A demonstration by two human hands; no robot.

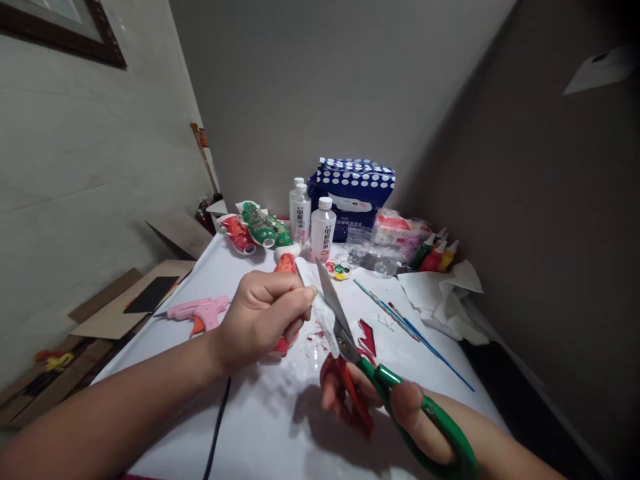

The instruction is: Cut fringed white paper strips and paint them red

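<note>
From the head camera, your left hand [263,317] is clenched around a red-painted plastic bottle [286,265] with a white strip of cloth or paper [320,313] running along it, held just above the middle of the white-covered table [260,413]; your right hand [400,403] grips the green-handled metal scissors [395,387], fingers through the loops, the blades parted and closing on that white strip; a red piece sits against your right fingers, though you cannot tell from here what it is. Small red paper scraps [367,337] lie on the table just beyond the scissors.

Toward the far edge stand three clear plastic bottles with white caps [323,230], pink-labelled, with clear liquid inside as far as can be told; beside them to the left lie painted red and green bottle figures [257,230]; behind them, at the far edge, sits a blue box with white dots [353,190], closed, its contents hidden. A small round paint palette [339,270] holds dabs of several colours, just in front of the bottles. Near the far right corner lean small squeeze bottles of green, red and yellow paint [434,255], next to a clear plastic packet [395,237]. Thin blue paintbrushes [400,320] lie along the right side, with crumpled white paper [445,297] at the right edge. A pink glue gun [197,312] rests near the left edge; its black cord [217,420] trails toward the near edge.
</note>
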